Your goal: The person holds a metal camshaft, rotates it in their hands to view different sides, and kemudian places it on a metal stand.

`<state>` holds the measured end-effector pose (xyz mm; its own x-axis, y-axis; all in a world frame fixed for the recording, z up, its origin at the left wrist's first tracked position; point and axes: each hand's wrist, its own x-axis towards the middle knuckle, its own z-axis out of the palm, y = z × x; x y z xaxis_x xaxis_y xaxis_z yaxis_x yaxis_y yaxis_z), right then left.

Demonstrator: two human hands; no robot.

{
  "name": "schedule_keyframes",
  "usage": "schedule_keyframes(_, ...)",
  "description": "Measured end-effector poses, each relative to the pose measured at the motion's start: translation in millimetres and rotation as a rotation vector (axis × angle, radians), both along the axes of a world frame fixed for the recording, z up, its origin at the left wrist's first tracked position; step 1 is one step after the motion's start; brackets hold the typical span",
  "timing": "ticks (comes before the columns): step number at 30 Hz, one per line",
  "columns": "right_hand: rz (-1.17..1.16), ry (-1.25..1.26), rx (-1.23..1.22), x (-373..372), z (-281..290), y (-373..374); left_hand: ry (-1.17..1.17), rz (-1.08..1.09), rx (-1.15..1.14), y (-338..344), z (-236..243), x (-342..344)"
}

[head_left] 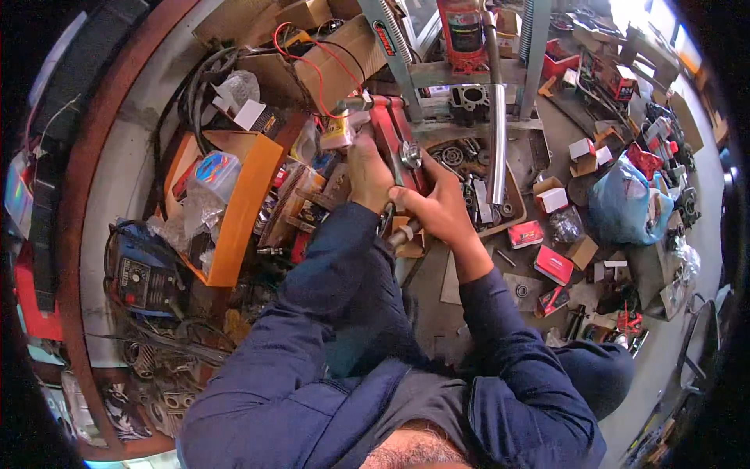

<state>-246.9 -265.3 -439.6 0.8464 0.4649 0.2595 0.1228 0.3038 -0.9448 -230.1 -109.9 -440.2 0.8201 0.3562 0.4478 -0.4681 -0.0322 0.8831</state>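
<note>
A red bench vise (388,129) stands in front of me, its thick screw (405,234) pointing back toward my knees. My left hand (369,170) is at the vise's left side with its fingers curled, and what they grip is hidden. From the right, my right hand (439,205) closes around the vise's near end. Its thumb reaches across to my left hand. A silver metal piece with a round end (410,155) shows by the right fingertips; I cannot tell whether it is held. A small white-and-yellow bottle (337,131) is just beyond my left hand.
An orange box (248,207) with plastic bags stands left, near a blue welding machine (144,273). Ahead is a press frame (539,47) with a long metal lever (497,117). A parts tray (512,213), red boxes (553,266) and a blue bag (629,203) lie right.
</note>
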Motion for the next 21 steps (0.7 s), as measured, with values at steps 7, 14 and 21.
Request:
schedule_keyframes(7, 0.038, 0.041, -0.062, -0.9, -8.3, -1.1, 0.482, 0.025, 0.272, 34.1, -27.6, 4.3)
schedule_keyframes(14, 0.202, 0.427, 0.037, 16.0, -43.3, -14.7, 0.695, 0.157, 0.531, 38.0, -11.0, -11.4)
schedule_keyframes(21, 0.308, 0.794, 0.392, 29.8, -85.3, -31.6, 0.531, 0.053, 0.081, 39.5, 9.5, -1.7)
